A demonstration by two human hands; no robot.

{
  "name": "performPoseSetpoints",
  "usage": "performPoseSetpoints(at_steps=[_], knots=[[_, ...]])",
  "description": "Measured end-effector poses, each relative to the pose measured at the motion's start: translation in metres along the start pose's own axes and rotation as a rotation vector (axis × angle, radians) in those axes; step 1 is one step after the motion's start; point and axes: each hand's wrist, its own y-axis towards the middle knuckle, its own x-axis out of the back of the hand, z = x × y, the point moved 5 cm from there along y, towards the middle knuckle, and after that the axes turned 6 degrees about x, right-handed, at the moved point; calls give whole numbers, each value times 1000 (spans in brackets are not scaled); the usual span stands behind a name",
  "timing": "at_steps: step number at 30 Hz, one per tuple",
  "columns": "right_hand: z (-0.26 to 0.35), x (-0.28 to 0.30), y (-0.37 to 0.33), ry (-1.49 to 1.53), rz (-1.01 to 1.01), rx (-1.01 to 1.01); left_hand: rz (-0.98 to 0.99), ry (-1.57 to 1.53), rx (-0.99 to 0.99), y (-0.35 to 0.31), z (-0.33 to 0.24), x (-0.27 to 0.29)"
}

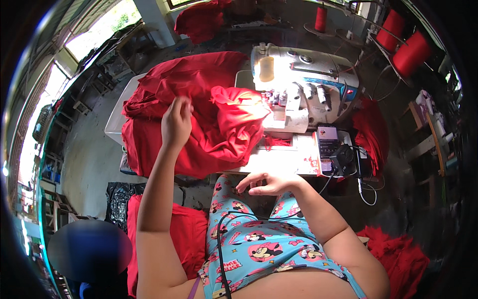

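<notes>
A large heap of red cloth (174, 84) lies over the left part of the sewing table, with folds hanging down its front. Over this heap is my left hand (178, 119), fingers bent and slightly blurred; whether they pinch any cloth is unclear. My right hand (269, 183) hovers above my lap, just in front of the table edge. Its fingers are apart and loosely bent, with nothing in them. A bunched red cloth piece (241, 117) rests beside the needle area of the sewing machine (308, 70), brightly lit by its lamp.
A phone (327, 142) and a black plug adapter (343, 158) with cables sit at the table's right. Red thread cones (411, 54) stand at the back right. More red cloth lies beside my left leg (186, 234) and at lower right (398, 256). A cable crosses my lap.
</notes>
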Motion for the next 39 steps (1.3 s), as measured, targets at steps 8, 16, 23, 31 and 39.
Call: performPoseSetpoints(at_steps=[8,16,23,31,39], knots=[[43,-6,10,-178,64,19,389,45,-441,47,-11,-30],[33,30,-21,-380,30,-278,778,165,-454,37,-68,9],[-14,44,70,-874,309,-804,990,60,-869,3,-169,-7],[-115,48,76,-465,-690,-300,1532,596,-769,-95,-142,-88],[24,43,-3,-699,-988,262,1301,-184,-520,-16,-124,-19]])
